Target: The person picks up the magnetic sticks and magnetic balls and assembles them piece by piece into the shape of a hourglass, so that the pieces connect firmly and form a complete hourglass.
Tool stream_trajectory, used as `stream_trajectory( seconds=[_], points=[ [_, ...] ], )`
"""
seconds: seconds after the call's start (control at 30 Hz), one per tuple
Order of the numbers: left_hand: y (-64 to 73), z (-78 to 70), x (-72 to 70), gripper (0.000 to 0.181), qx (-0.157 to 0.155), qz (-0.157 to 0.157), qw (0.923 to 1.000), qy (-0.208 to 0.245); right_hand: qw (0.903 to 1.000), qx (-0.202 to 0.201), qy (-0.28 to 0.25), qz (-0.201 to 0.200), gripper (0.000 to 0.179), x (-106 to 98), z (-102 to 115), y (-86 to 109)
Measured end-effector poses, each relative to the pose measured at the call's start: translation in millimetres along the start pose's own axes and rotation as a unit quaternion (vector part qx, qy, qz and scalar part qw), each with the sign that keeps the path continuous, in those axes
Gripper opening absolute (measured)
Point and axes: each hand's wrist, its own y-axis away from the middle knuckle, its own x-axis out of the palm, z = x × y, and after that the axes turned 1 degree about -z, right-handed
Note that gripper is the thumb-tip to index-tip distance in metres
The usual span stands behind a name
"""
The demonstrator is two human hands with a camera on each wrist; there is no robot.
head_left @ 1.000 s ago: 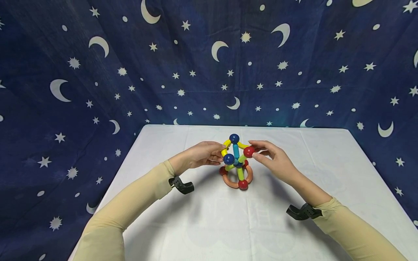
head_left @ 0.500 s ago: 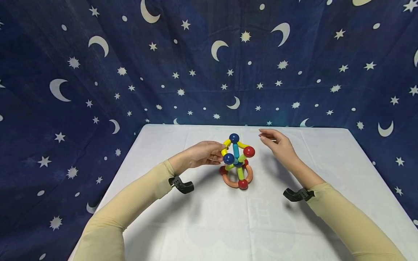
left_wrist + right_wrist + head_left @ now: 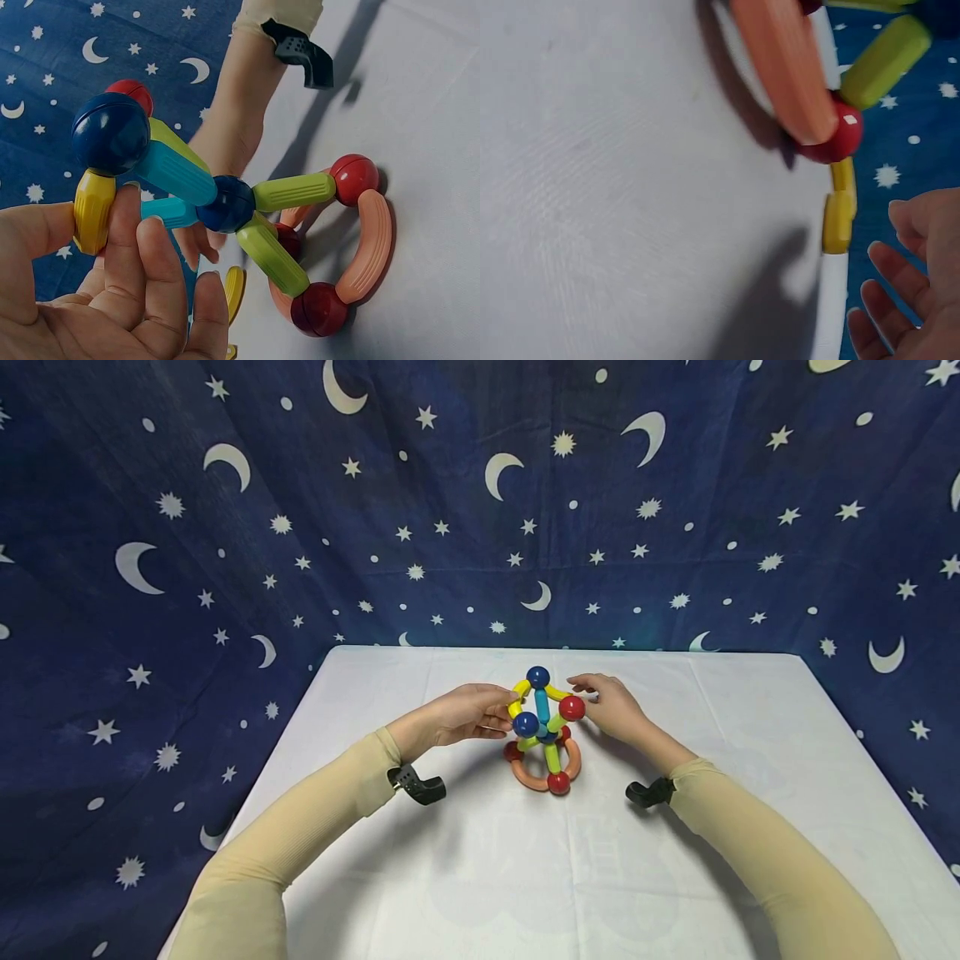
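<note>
A magnetic ball-and-rod toy structure (image 3: 552, 758) stands mid-table on a ring of curved orange rods and red balls. Green and light-blue rods rise from its dark blue centre ball (image 3: 225, 204). My left hand (image 3: 472, 714) pinches a yellow curved rod (image 3: 94, 214) between thumb and fingers; the rod meets a dark blue ball (image 3: 111, 135). My right hand (image 3: 611, 706) is behind and to the right of the upper red ball (image 3: 572, 708). In the right wrist view its fingers (image 3: 891, 279) are loosely bent, with nothing between them.
Loose yellow rods (image 3: 838, 217) lie on the white tabletop (image 3: 652, 225) behind the structure, near its far edge. A dark blue cloth (image 3: 450, 527) with moons and stars hangs behind and at the sides. Black bands (image 3: 420, 787) are on both wrists.
My right hand has let go of the upper red ball, moved back to the right, then come in behind the structure. My left hand and the structure have stayed put.
</note>
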Motion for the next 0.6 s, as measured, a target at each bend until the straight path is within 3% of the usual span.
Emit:
stream_trajectory(
  seconds=[0.2, 0.4, 0.6],
  points=[
    [-1.3, 1.5, -0.1, 0.044, -0.001, 0.0, 1.0, 0.003, 0.9984, 0.01, 0.056, 0.0, 0.051, 12.8, -2.3, -9.6],
    [-1.3, 1.8, 0.6, 0.03, -0.002, -0.005, 1.0, 0.003, 0.9969, 0.0, 0.078, -0.009, 0.044, 19.7, -4.8, -13.4],
    [-1.3, 1.6, 0.2, 0.029, -0.003, -0.007, 1.0, 0.003, 0.9952, -0.003, 0.095, -0.023, 0.037, 23.7, -7.1, -14.2]
  ],
)
